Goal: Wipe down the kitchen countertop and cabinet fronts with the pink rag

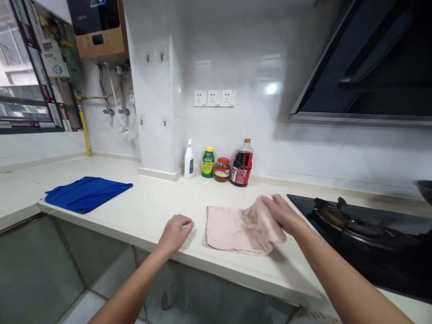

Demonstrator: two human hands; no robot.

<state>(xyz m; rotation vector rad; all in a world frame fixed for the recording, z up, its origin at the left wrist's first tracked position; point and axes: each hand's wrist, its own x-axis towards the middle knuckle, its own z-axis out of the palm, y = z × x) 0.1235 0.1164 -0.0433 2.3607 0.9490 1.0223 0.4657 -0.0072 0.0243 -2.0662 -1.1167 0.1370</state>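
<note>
A pale pink cloth (226,225) with brownish stains lies folded on the counter. My right hand (278,211) is closed on its right edge and holds that side lifted off the surface. To the left of the cloth, apart from it, my left hand (177,231) hovers at or just above the counter's front part. Its fingers curl in toward the thumb, with a small pale gap between them and no object visible there. Whether this hand touches the counter I cannot tell.
A blue cloth (87,193) lies on the left of the counter (151,198). Along the wall stand a white spray bottle (189,162), a green bottle (208,163), a red-lidded jar (222,170) and a large dark sauce bottle (241,164). A black gas stove (357,225) sits at right.
</note>
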